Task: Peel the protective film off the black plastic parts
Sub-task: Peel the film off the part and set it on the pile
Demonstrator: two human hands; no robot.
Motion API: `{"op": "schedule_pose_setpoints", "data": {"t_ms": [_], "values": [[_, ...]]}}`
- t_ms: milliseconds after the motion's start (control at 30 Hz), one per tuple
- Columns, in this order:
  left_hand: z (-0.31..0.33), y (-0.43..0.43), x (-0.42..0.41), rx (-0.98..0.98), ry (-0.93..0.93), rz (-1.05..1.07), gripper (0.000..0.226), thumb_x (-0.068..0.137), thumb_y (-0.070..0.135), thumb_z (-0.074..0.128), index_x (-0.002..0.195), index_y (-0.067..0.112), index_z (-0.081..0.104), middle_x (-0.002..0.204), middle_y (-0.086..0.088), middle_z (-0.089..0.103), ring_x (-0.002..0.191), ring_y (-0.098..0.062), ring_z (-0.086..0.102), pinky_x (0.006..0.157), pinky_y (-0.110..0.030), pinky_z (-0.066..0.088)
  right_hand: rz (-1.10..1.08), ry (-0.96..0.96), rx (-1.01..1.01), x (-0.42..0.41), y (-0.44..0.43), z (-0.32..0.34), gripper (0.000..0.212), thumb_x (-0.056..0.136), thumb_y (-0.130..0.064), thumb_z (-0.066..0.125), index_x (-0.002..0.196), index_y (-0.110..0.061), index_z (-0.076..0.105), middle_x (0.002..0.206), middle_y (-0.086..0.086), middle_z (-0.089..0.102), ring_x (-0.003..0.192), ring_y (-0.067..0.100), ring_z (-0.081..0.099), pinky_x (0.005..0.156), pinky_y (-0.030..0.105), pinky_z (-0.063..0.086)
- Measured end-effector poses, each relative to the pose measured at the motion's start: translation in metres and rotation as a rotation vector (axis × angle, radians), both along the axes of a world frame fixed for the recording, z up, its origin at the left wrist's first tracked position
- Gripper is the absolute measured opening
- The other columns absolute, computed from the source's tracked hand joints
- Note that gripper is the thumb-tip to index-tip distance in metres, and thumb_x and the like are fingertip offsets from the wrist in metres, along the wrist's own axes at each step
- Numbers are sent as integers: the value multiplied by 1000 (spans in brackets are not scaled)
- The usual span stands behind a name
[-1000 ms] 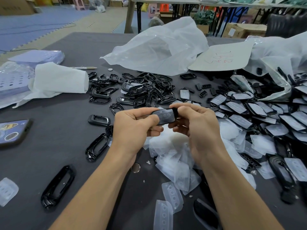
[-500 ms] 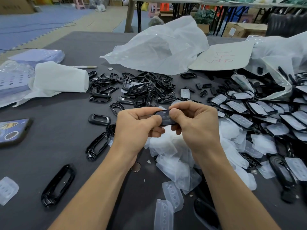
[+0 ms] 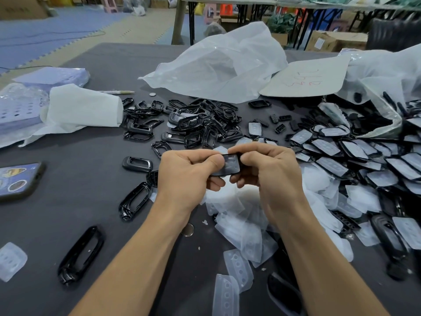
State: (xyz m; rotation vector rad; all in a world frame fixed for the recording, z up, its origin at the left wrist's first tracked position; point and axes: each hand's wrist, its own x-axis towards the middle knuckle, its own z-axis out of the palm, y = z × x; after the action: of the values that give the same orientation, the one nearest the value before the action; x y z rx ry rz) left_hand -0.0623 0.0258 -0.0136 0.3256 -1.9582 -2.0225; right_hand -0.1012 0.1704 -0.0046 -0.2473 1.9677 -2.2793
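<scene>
One black part, two hands

The single view sits at the person's head, wide-angle, facing forward and down over the dark table. The left hand and right hand sit close beneath it, meeting on a black plastic part near frame centre. The floor mats lie far off along the top.

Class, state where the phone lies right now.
Head view: the phone lies at the far left of the dark table, left of a single black frame.
</scene>
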Motion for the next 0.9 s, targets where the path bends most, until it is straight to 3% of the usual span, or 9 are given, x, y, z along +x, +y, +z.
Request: {"op": "schedule_pose_setpoints", "data": {"t_ms": [133, 433, 633, 733, 900], "values": [[0, -1, 0, -2, 13, 0, 33, 89, -3, 74, 72, 24, 84, 64, -9, 75, 46, -19, 65, 47, -23, 52, 14, 88, 69, 4, -3, -1, 17, 85, 11, 69, 86, -4, 77, 69, 17, 73, 52, 23, 64, 49, 27, 54], [-2, -2, 2, 25, -2, -97, 20, 92, 8, 74, 81, 21, 85, 76, -9, 79, 54, -16, 68, 53, -21, 54, -31, 107, 65, 1, -3, -2, 27, 84, 17, 68, 79, -9, 76, 69, 20, 72, 48, 24, 60, 46, 28, 52], [-3, -6, 1, 25, -14, -111, 33, 87, -7, 73, 81, 23, 85, 75, -13, 78, 54, -16, 69, 54, -20, 55, 4, 59, 49, 1, -1, -1, 31, 85, 18, 64, 79, -10, 76, 65, 11, 72, 49, 23, 60, 46, 27, 51], [-3, -6, 1, 33, -20, -89, 34, 86, -9, 73, 81, 23, 85, 72, -13, 77, 52, -16, 68, 53, -21, 55, 43, 31, 53, 0, 1, -1, 24, 86, 14, 64, 88, -6, 78, 70, 11, 72, 54, 21, 62, 52, 24, 52], [0, -4, 1, 85, -47, -103, 21, 92, 6, 74, 85, 22, 86, 79, -12, 79, 56, -14, 68, 55, -20, 54, 47, 23, 71, 0, 1, 0, 31, 85, 19, 61, 90, -6, 78, 73, 12, 73, 57, 22, 64, 54, 24, 54]]}}
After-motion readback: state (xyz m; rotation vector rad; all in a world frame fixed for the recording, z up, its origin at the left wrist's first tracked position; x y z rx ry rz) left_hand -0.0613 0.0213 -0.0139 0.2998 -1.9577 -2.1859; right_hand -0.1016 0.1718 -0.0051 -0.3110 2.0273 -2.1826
